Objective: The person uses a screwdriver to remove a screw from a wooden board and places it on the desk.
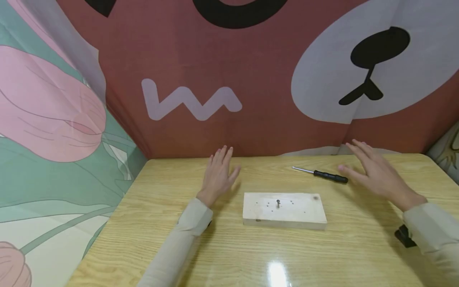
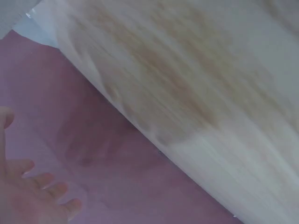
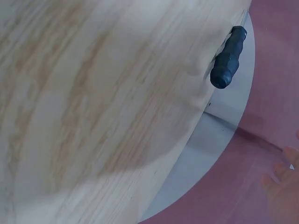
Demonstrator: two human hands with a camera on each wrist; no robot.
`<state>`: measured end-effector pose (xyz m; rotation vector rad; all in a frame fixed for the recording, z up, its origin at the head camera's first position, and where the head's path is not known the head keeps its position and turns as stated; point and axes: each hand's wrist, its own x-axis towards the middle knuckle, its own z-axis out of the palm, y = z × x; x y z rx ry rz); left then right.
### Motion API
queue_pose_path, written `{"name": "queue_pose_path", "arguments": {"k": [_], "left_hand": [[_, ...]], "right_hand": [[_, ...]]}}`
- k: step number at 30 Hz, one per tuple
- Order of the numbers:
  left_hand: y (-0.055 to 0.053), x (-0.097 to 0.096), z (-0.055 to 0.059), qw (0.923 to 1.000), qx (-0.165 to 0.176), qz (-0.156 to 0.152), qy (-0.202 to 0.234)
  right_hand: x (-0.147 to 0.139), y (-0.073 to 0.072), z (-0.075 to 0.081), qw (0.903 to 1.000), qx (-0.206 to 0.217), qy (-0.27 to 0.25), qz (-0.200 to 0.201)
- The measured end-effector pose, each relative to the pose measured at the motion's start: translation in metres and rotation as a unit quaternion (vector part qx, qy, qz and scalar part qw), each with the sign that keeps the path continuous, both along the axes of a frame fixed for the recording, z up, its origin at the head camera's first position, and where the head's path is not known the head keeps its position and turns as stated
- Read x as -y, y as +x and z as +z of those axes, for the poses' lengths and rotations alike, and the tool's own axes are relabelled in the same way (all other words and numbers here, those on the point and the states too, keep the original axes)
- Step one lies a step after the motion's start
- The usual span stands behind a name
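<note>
A pale wooden block [image 1: 287, 217] lies on the table, dotted with several small holes. One screw [image 1: 278, 203] stands upright in its top. Behind the block, to the right, lies a screwdriver [image 1: 330, 176] with a black handle and a thin metal shaft pointing left. My left hand [image 1: 218, 175] is to the left of the block, fingers extended and holding nothing. To the right of the screwdriver handle is my right hand [image 1: 376, 175], fingers spread, with nothing in its grasp. In the right wrist view the screwdriver handle [image 3: 228, 60] lies apart from the fingertips [image 3: 268, 182].
The light wood-grain table [image 1: 150, 223] ends at a red cloth backdrop [image 1: 215, 135] with a printed animal face. A floral cloth [image 1: 53, 159] hangs to the left. A black device [image 1: 405, 236] is strapped under the right sleeve.
</note>
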<state>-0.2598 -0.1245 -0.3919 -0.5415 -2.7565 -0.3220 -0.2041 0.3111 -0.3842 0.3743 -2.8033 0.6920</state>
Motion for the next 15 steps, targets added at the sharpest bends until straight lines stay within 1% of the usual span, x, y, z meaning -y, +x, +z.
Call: {"name": "queue_pose_path", "arguments": {"k": [3, 7, 11, 15], "left_hand": [[0.004, 0.0, 0.0, 0.9999, -0.004, -0.009, -0.005], [0.008, -0.001, -0.001, 0.9997, -0.011, -0.019, -0.007], [0.011, -0.002, -0.002, 0.9996, -0.007, -0.026, -0.003], [0.015, -0.003, -0.002, 0.9995, 0.0, -0.033, 0.001]], "right_hand": [[0.003, 0.001, 0.0, 0.9999, 0.012, 0.001, 0.003], [0.006, 0.001, -0.002, 0.9999, 0.01, 0.004, 0.011], [0.009, 0.0, -0.005, 0.9998, 0.002, 0.006, 0.02], [0.01, -0.001, -0.007, 0.9996, 0.005, 0.014, 0.023]]}}
